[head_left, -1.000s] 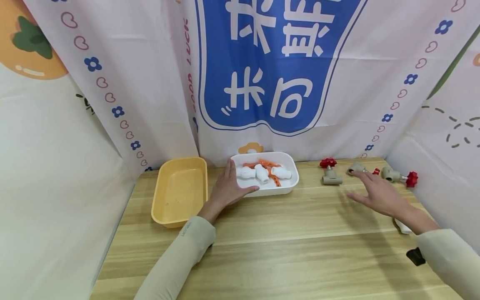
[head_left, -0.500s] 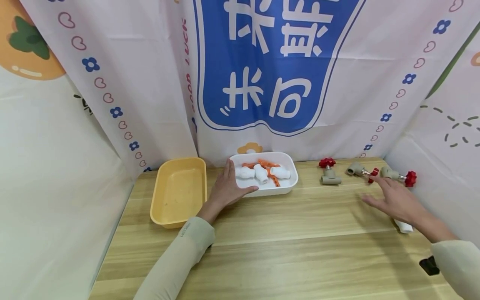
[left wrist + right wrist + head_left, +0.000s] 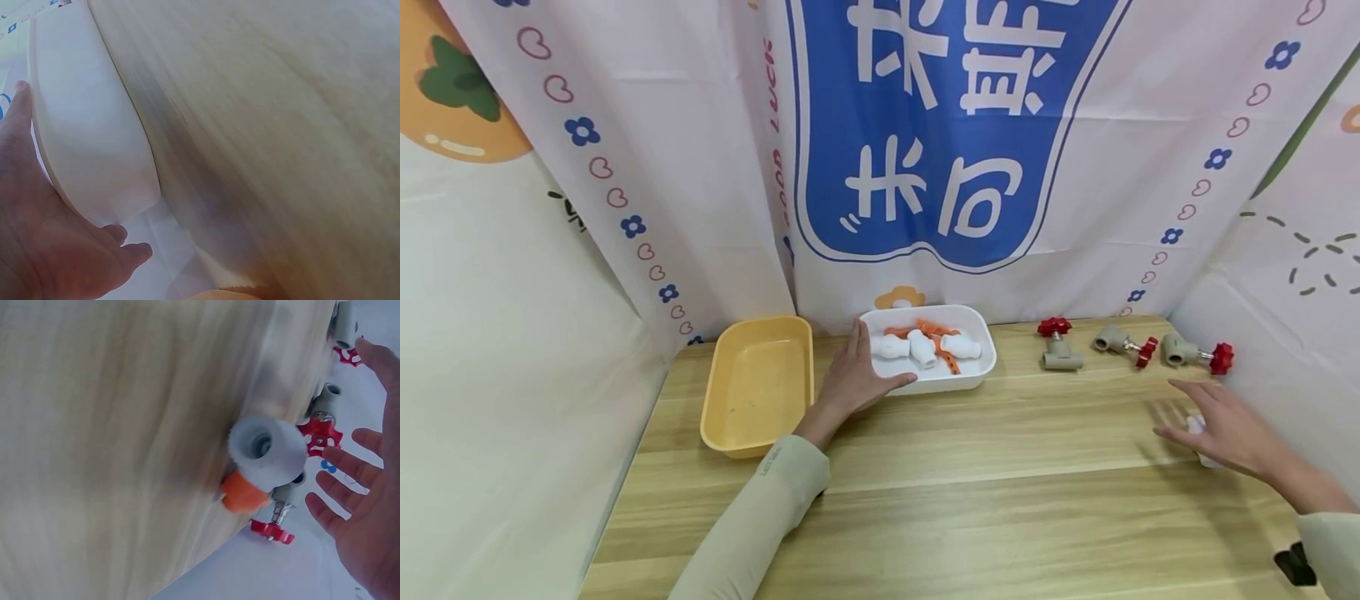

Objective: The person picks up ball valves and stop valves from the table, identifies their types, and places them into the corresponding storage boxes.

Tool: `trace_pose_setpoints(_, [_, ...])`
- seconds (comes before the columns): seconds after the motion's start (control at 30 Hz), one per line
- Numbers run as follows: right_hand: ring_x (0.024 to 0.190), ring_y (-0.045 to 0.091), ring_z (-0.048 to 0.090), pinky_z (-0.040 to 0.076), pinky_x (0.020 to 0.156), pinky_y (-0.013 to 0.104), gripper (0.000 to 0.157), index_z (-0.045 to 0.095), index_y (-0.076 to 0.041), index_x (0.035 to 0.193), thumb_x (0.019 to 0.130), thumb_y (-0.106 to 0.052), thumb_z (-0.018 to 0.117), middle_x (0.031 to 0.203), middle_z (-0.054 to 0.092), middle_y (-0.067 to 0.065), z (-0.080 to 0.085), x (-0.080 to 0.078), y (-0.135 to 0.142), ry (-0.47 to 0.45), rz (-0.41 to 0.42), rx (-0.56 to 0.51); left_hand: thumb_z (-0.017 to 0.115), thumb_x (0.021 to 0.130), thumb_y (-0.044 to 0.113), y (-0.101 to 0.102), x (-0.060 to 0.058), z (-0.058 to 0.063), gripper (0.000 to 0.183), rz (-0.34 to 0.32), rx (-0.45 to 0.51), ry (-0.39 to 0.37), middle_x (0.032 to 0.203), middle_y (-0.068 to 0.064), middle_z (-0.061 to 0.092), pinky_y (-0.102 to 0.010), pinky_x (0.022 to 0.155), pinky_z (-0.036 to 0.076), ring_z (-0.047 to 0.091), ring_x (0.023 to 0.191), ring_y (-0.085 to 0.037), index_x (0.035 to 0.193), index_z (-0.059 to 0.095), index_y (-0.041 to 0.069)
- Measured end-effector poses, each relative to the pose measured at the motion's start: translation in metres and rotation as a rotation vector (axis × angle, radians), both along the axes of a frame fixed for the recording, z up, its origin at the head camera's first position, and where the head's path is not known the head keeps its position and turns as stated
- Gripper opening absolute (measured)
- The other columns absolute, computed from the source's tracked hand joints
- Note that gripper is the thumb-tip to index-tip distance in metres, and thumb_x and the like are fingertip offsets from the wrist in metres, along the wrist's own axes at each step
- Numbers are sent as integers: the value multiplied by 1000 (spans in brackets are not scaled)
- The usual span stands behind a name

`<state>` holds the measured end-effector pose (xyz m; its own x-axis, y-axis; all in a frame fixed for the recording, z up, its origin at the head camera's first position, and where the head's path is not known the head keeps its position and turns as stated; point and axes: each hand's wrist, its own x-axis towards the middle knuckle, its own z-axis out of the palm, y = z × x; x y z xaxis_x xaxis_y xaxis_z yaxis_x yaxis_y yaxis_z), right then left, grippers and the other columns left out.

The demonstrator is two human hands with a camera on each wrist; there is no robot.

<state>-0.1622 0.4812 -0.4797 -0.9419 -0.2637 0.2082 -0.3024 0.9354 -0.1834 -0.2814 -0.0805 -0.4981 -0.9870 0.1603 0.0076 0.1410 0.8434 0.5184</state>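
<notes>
A white tray (image 3: 928,385) at the back middle holds several white ball valves (image 3: 922,348) with orange handles. My left hand (image 3: 853,379) rests against the tray's left end, thumb along the front wall and fingers at the left side; the left wrist view shows the hand (image 3: 56,231) touching the tray wall (image 3: 94,125). On the right, my right hand (image 3: 1232,429) hovers with spread fingers over another white ball valve, partly hidden under it. In the right wrist view this valve (image 3: 284,453) has an orange handle (image 3: 244,492) and stands apart from the fingers.
Three grey stop valves with red handwheels lie at the back right: left (image 3: 1062,354), middle (image 3: 1116,340) and right (image 3: 1183,350). A yellow tray (image 3: 709,408) stands left of the white one. Printed cloth (image 3: 722,208) hangs behind the wooden table (image 3: 962,500).
My right hand has moved right and toward me, away from the grey valves and over the white ball valve. The left hand has stayed at the white tray.
</notes>
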Motion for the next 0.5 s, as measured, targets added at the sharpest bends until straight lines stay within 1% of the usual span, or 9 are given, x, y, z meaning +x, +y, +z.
trace_pose_setpoints(0.13, [118,60,54,45,93,73,86,56,11,140,82,-45,88,135,58,38,-6,5,7,-29,-13,15,71,79,82,0,1,0,138,2,6,10,179,-12,2,-56,129,25,20,161,-40,170,3,4])
trace_pose_setpoints(0.27, [119,60,54,45,93,72,87,56,10,140,80,-43,90,134,60,39,-12,9,13,-26,-3,11,70,79,83,0,1,1,138,0,4,11,179,-12,1,-54,130,23,20,162,-38,170,2,4])
trace_pose_setpoints(0.4, [118,59,55,45,93,71,87,57,11,139,78,-41,91,134,60,39,-16,11,19,-10,6,4,69,80,83,0,0,0,138,-6,4,-4,179,-11,-1,-54,131,20,17,163,-37,170,0,5])
trace_pose_setpoints(0.5, [118,60,55,45,93,70,87,57,13,138,79,-41,91,135,60,39,-19,11,22,-19,3,2,68,81,83,0,0,0,138,-9,6,-20,179,-11,-2,-54,131,20,15,163,-37,170,-2,6])
